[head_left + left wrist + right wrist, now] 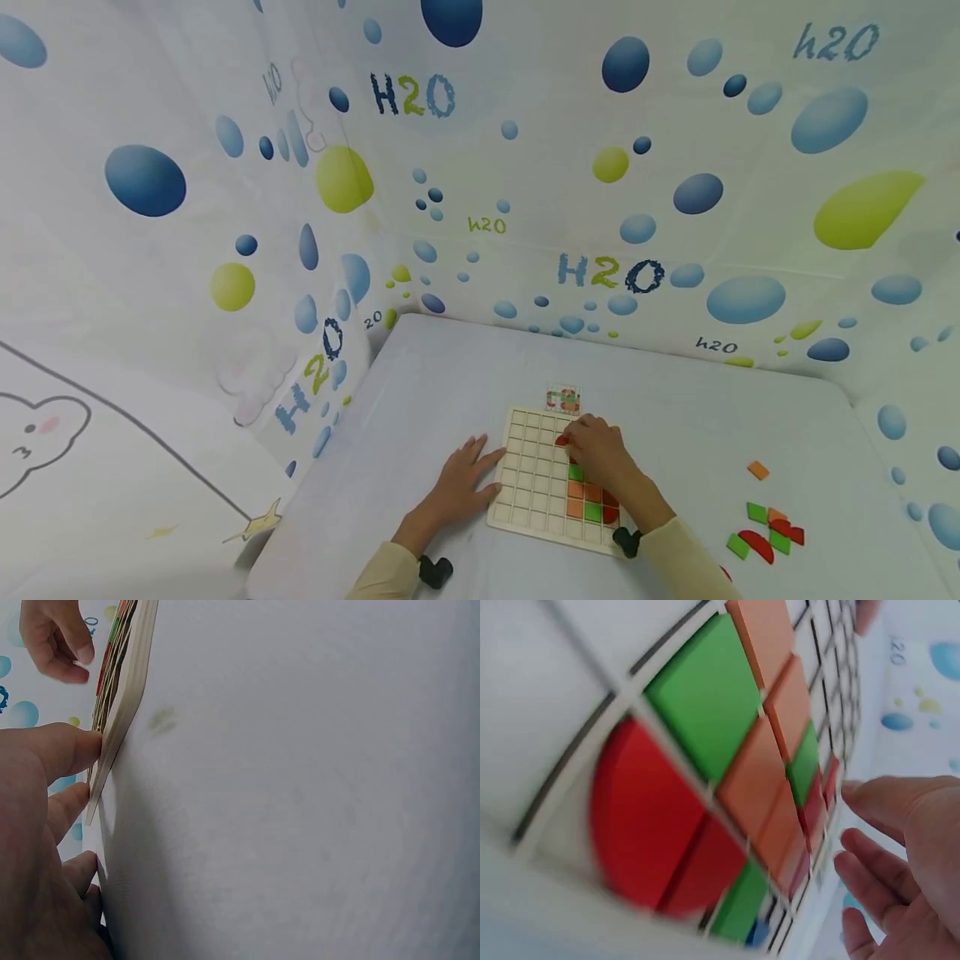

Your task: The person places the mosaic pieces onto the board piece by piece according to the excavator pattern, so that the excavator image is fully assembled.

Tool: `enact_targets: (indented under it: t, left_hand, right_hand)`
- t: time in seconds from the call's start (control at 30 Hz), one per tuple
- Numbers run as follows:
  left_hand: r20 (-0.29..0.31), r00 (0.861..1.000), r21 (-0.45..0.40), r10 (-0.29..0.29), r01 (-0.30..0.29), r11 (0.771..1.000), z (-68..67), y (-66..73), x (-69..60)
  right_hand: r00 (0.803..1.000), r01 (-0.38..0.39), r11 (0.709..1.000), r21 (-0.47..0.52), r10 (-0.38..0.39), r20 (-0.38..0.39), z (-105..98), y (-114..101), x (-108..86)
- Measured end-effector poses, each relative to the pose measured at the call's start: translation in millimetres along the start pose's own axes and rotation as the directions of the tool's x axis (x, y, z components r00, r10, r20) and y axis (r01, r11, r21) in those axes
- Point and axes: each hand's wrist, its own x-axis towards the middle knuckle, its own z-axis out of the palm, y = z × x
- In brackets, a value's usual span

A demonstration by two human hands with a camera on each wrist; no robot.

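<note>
A pale wooden grid board (528, 483) lies on the table, with red, green and orange pieces in its right part. My left hand (459, 485) has its fingers spread beside the board; in the left wrist view its thumb (71, 750) touches the board's edge (127, 697). Over the upper right part of the board is my right hand (600, 454), beside a red piece (561, 440). In the right wrist view, my right hand (900, 862) has its thumb and fingers apart, with no piece visible between them. Its palm covers some squares in the head view.
A small patterned card (563, 398) lies just beyond the board's far edge. Several loose red, green and orange pieces, among them a red half-round one (756, 546), are scattered on the table to the right. Printed sheeting surrounds the table.
</note>
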Motion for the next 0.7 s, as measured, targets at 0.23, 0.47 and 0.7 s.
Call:
enact_targets:
  t: [0.23, 0.47, 0.7]
  left_hand:
    - [-0.006, 1.0, -0.005, 0.0, 0.0, 1.0, 1.8, -1.4, 1.4]
    - [0.002, 1.0, -0.012, 0.003, -0.003, 1.0, 6.8, -4.3, 1.6]
    - [-0.014, 1.0, -0.009, 0.001, -0.001, 1.0, 6.3, -3.3, 1.7]
  right_hand:
    - [0.978, -0.203, 0.967, 0.155, 0.207, -0.012, -28, 40, -36.1]
    - [0.939, -0.289, 0.932, 0.218, 0.321, -0.127, -68, 100, -104.5]
    - [0.759, -0.608, 0.732, 0.307, 0.649, -0.046, -91, 160, -145.6]
